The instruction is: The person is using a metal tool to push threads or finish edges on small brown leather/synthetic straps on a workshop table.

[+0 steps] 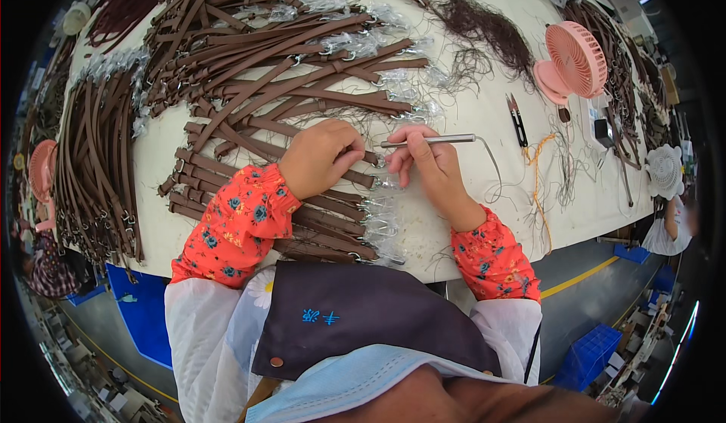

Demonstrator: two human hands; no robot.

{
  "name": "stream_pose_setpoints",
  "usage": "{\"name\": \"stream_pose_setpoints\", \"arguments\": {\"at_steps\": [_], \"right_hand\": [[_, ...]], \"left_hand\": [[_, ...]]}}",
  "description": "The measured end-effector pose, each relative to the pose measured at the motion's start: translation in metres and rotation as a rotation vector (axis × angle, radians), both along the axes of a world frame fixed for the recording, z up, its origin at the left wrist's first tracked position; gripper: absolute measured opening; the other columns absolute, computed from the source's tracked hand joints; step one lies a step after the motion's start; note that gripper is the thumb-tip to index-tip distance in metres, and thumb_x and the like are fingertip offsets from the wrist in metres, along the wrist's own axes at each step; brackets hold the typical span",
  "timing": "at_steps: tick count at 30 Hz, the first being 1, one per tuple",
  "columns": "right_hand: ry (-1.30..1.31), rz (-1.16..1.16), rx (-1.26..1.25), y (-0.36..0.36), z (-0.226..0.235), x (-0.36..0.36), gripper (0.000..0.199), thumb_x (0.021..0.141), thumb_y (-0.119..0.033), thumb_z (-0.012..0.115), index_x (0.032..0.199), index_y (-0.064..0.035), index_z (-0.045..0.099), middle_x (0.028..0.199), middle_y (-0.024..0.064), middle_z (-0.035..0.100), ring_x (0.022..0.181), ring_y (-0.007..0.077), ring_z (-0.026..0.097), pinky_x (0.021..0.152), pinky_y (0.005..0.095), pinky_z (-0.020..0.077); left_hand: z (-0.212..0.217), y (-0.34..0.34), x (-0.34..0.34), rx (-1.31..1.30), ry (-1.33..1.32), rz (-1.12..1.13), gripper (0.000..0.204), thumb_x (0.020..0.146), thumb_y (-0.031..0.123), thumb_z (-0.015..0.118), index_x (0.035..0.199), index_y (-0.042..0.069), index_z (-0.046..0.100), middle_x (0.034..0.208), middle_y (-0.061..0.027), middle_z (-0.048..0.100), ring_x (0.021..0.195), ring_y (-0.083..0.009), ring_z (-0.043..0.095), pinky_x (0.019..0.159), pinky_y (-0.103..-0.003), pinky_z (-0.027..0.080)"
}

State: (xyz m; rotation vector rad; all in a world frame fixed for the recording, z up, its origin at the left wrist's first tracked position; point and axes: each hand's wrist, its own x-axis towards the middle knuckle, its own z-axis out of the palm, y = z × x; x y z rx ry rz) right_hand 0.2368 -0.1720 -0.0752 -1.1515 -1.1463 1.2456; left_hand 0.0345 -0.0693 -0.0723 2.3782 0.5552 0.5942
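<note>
My left hand is closed, its curled fingertips on the end of a brown strap. In my right hand is a slim silver pen-shaped tool, held almost level, with a thin grey cord running from its right end. The tool's tip points left, close to the strap end by my left fingers. Below both hands lies a row of brown straps, their metal clasps wrapped in clear plastic. What is under my left palm is hidden.
Heaped brown straps cover the far left of the white table; another bundle hangs over its left edge. To the right are black-handled thread snips, a yellow cord, a pink fan and tangled dark thread.
</note>
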Motion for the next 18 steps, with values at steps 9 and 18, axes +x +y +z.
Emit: {"name": "stream_pose_setpoints", "arguments": {"at_steps": [9,18], "right_hand": [[-0.115,0.061,-0.069,-0.0009,0.0026,-0.0049,0.043,0.103,-0.036,0.042,0.095,0.0000,0.063,0.069,0.0026,0.062,0.052,0.0063,0.053,0.049,0.0209,0.0417],[-0.153,0.063,-0.091,-0.0002,0.0049,-0.0050,0.044,0.103,-0.036,0.041,0.094,0.0004,0.064,0.068,0.0032,0.061,0.051,0.0070,0.054,0.049,0.0215,0.0421]], "left_hand": [[0.0022,0.0006,-0.0028,-0.211,-0.003,0.034,0.009,0.083,0.008,0.067,0.086,0.001,0.063,0.075,-0.0102,0.059,0.067,-0.0228,0.057,0.062,-0.032,0.046],[0.0010,0.0011,-0.0019,-0.260,0.010,0.041,0.010,0.083,0.009,0.067,0.087,0.001,0.063,0.075,-0.0094,0.059,0.066,-0.0204,0.057,0.061,-0.031,0.046]]}}
